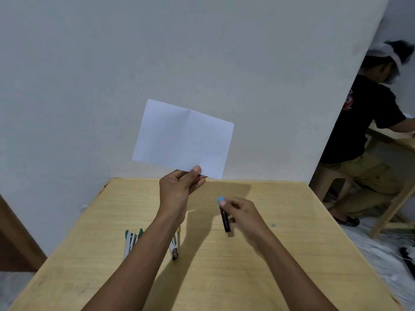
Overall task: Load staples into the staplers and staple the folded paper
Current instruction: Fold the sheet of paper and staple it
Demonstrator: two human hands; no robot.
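My left hand (179,185) pinches the lower edge of a folded white paper (183,138) and holds it upright above the far side of the wooden table (258,265). My right hand (242,212) hovers low over the table, its fingertips on the blue end of a black stapler (225,218) that lies under it; whether it grips the stapler is unclear. A green-and-white stapler (130,242) lies open at the left, partly behind my left forearm. A yellow-tipped stapler (175,246) lies between my arms.
A small metal bit (273,225), perhaps staples, lies right of the black stapler. A white wall (157,52) rises directly behind the table. At the right another person (363,131) sits at a second wooden table (390,140). Dark cables (406,257) lie on the floor.
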